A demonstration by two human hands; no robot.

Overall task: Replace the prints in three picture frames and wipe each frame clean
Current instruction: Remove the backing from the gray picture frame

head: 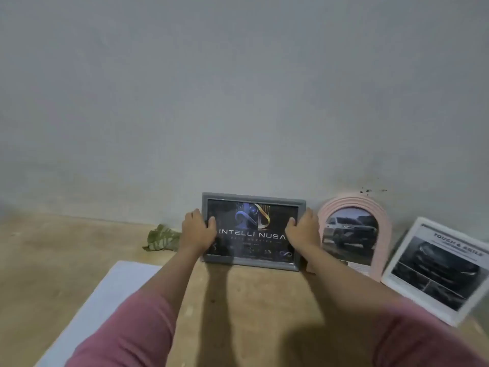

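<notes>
Three frames stand against the wall, each holding a print: grey frame [254, 200], pink arched frame [354, 202], white frame [391, 271]. Our left hand [197, 231] and right hand [304, 231] clasp the grey frame's sides; we judge the task nearly finished

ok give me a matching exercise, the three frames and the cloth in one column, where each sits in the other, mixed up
Things:
1. grey frame
2. pink frame
3. white frame
4. cloth

Places:
a. far right, tilted
b. left of the left hand, on the floor
c. between both hands, right hand on its other edge
d. arched, between the other two frames

Pairs: 1-c, 2-d, 3-a, 4-b
</notes>
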